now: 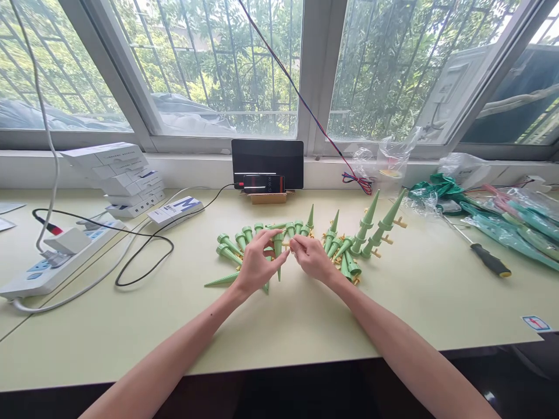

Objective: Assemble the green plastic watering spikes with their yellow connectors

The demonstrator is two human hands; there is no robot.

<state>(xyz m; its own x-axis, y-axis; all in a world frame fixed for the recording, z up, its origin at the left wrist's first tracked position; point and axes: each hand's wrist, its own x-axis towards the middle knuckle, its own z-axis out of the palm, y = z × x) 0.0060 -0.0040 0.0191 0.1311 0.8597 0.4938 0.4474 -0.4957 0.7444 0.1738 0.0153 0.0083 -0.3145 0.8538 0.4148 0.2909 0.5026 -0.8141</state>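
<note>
Several green cone-shaped plastic spikes point(358, 235) with small tan fittings lie in a heap in the middle of the pale green table point(279, 326). My left hand point(255, 262) is closed around one green spike point(278, 247), point down. My right hand point(312, 256) meets it from the right, its fingertips pinched at the spike's top where a small tan piece shows. More spikes lie just behind and to both sides of my hands.
A tablet point(267, 163) and a phone point(263, 183) stand at the window sill. At left are a power strip point(56, 259), black cable point(144, 256) and stacked white boxes point(117, 177). At right lie a screwdriver point(489, 259) and plastic bags of green parts point(502, 215).
</note>
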